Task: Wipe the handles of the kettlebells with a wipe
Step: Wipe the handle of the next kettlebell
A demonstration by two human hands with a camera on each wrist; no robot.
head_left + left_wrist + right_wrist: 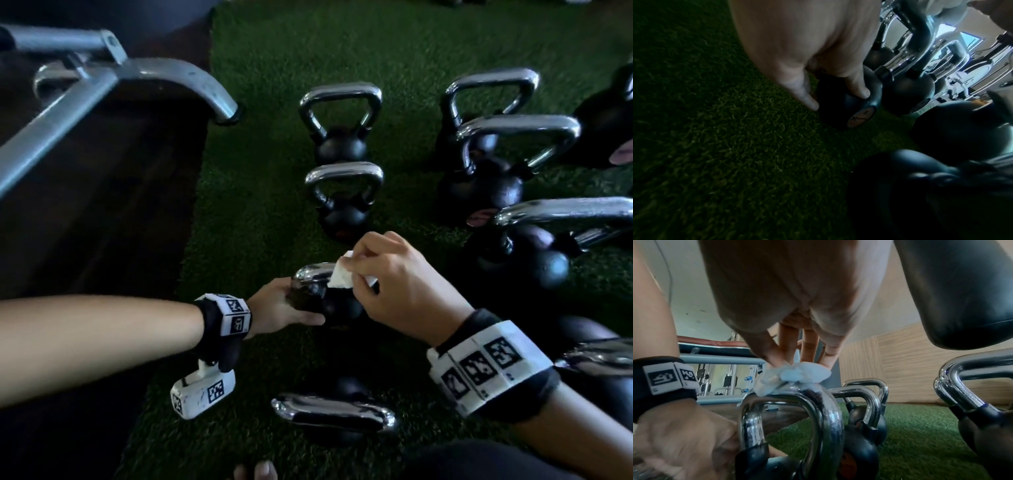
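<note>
A small black kettlebell (339, 308) with a chrome handle (313, 270) stands on green turf at the centre of the head view. My left hand (301, 308) grips its black ball (840, 107), thumb on one side and fingers on the other. My right hand (349, 270) pinches a crumpled white wipe (339, 275) and presses it onto the top of the handle. In the right wrist view, the wipe (795, 378) sits bunched on the handle's top bar (793, 400) under my fingertips (826, 360). The handle looks wet.
Several more chrome-handled kettlebells stand on the turf (260, 192): two behind (342, 123), a cluster at right (496, 164), one close in front (335, 411). A grey metal equipment frame (102, 78) over dark flooring fills the left side.
</note>
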